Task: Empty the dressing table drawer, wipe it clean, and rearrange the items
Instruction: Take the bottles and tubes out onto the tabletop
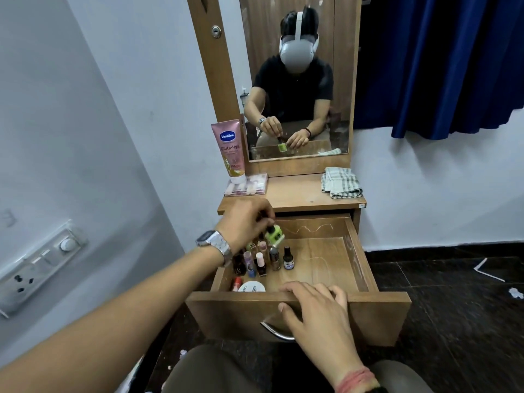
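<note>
The wooden drawer (360, 256) of the dressing table stands pulled out. My left hand (243, 222) grips a green nail polish bottle (274, 234) by its dark cap, holding it tilted above the drawer's left side. Below it, several small nail polish bottles (262, 263) stand clustered at the left of the drawer, with a round white jar (251, 287) and a small red item (237, 283) near the front. My right hand (314, 310) rests on the drawer's front panel, fingers curled over its top edge, above the metal handle (276, 333).
On the table top stand a pink Vaseline tube (230, 150), a clear case (246, 185) under it, and a folded checked cloth (341, 182) at the right. A mirror (297, 80) rises behind. A wall with a socket panel (37, 268) is left; blue curtain (442, 58) right.
</note>
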